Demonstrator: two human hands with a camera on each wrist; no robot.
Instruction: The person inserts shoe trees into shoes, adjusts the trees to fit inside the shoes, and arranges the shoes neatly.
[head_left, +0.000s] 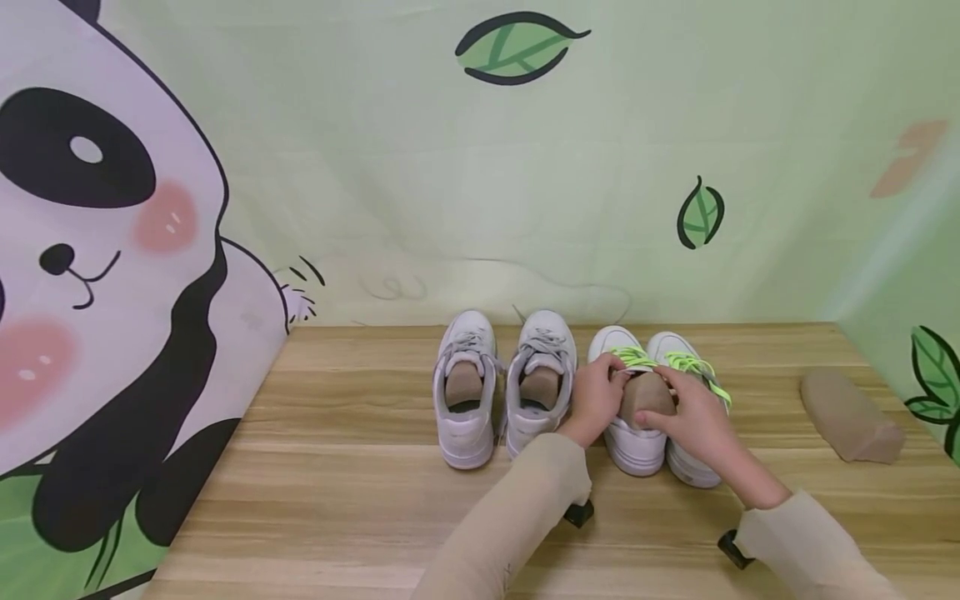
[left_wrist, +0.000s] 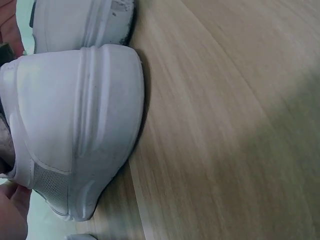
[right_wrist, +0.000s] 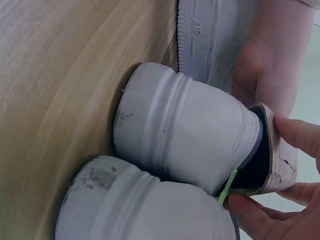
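A brown shoe insert (head_left: 647, 393) sits partly inside a white shoe (head_left: 636, 454) with neon green laces. My right hand (head_left: 693, 421) holds this insert, thumb at its heel end and fingers at its far side; the right wrist view shows the hollow insert (right_wrist: 284, 167) between thumb and fingers. On the shoe's left side, my left hand (head_left: 596, 400) grips the collar near the laces. Its fingertips are partly hidden by the shoe in the left wrist view. The matching shoe (head_left: 693, 473) stands just right, partly behind my right hand.
To the left stand two white shoes (head_left: 465, 442) with grey laces and brown inserts (head_left: 463, 383) inside. Another brown insert (head_left: 847, 417) lies at the right on the wooden surface (head_left: 337, 500). A green printed backdrop (head_left: 375, 167) rises behind and at the right.
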